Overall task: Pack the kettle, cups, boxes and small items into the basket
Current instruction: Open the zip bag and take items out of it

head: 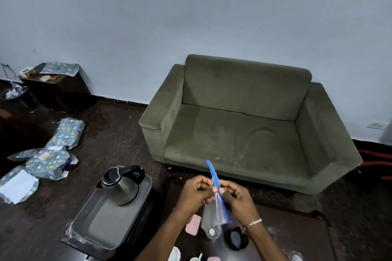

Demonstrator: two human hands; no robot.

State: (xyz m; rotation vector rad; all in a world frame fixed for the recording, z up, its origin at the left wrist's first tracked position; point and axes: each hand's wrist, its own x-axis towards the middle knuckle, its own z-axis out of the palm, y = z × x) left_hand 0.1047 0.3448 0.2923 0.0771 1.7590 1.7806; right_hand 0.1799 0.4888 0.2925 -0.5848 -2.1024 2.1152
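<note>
Both hands meet in front of the person, pinching the top of a clear plastic bag [214,212] with a blue zip strip [216,184] along its edge. The left hand [196,192] has its fingers curled shut on the bag's near side, and the right hand [237,197] (a chain bracelet [253,223] sits on that wrist) grips the strip from the other side. The bag hangs down between them, and one small round white item [211,232] seems to lie at its bottom, though the blur makes that hard to confirm.

The kettle [122,184], steel with a black lid and handle, stands upright at the far end of a grey rectangular basket [101,226], which otherwise holds nothing visible. The basket rests to the left of the hands.

On the dark low table [275,218] below the bag lie a pink case [193,226] and, just to its right past the bag, a round black lid [235,238]. White cups [175,254] and another pink piece [213,258] show at the bottom edge, cut off by the frame.

Beyond the table is a green sofa [244,125] against the pale wall. To the left, patterned wrapped parcels [55,150] lie scattered on the dark floor, near a dark side cabinet [57,91].
</note>
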